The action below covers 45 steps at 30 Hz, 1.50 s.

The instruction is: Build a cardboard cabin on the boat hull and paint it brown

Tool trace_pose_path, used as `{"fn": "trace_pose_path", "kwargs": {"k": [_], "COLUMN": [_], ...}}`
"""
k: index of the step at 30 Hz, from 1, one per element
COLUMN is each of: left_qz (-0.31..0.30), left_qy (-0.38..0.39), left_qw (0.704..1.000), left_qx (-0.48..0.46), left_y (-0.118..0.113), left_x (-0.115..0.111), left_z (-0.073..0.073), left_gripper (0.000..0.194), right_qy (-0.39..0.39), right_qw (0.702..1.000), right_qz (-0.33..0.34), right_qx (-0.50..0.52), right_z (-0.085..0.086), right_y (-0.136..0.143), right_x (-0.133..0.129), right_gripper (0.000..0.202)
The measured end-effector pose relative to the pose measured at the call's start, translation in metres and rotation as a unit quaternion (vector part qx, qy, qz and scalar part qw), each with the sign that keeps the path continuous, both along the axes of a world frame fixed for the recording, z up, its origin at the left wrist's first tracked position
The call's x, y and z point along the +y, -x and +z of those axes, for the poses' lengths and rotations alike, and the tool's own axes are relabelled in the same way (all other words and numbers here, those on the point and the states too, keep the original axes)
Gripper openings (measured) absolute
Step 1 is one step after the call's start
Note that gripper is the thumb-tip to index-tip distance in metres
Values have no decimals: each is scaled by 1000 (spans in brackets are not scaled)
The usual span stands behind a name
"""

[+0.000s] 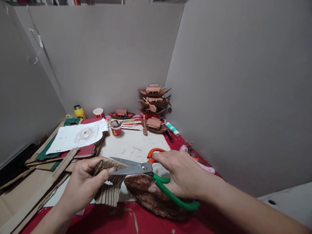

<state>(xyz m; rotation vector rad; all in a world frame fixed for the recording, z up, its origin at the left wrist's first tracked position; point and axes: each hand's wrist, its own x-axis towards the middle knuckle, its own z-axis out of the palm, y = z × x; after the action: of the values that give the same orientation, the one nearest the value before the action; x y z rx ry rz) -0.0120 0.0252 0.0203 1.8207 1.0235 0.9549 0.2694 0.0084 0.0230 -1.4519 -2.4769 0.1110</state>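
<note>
My left hand (85, 182) pinches a curved piece of corrugated cardboard (108, 194), its ridges facing me. In my right hand (181, 172) are scissors (143, 168) with one orange and one green handle. Their blades stand apart and point left, the tips at the cardboard's top edge near my left thumb. Below the scissors lies a brown-painted boat hull (146, 198), partly hidden by my right hand and the green handle.
Flat cardboard and a drawing on paper (78, 135) are stacked at the left. A paint cup (116, 129) with a blue brush stands mid-table. Model boats (154, 100) are stacked at the back. A yellow bottle (79, 112) and glue tube (172, 129) stand near the walls.
</note>
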Motion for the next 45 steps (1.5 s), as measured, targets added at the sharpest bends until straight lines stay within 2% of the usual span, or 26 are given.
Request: {"fn": "trace_pose_path", "kwargs": {"k": [9, 17, 25, 30, 38, 45], "left_qz": [-2, -6, -15, 2, 3, 3], "left_qy": [11, 51, 78, 87, 106, 80], "left_qw": [1000, 999, 996, 995, 993, 996], "left_qx": [15, -8, -33, -42, -53, -50], "left_y": [1, -2, -6, -9, -10, -8], "left_x": [1, 2, 4, 9, 11, 10], "left_z": [3, 2, -7, -11, -12, -8], "left_gripper": [26, 27, 21, 22, 23, 20], "right_qy": [2, 1, 40, 25, 11, -4], "right_qw": [999, 1000, 998, 999, 999, 999], "right_qz": [-3, -15, -41, -33, -36, -33], "right_qx": [33, -1, -20, 9, 1, -5], "right_z": [-12, -5, -5, -10, -19, -24], "right_y": [2, 4, 4, 2, 1, 0], "right_x": [-1, -4, -4, -3, -6, -9], "right_gripper": [46, 57, 51, 44, 47, 52]}}
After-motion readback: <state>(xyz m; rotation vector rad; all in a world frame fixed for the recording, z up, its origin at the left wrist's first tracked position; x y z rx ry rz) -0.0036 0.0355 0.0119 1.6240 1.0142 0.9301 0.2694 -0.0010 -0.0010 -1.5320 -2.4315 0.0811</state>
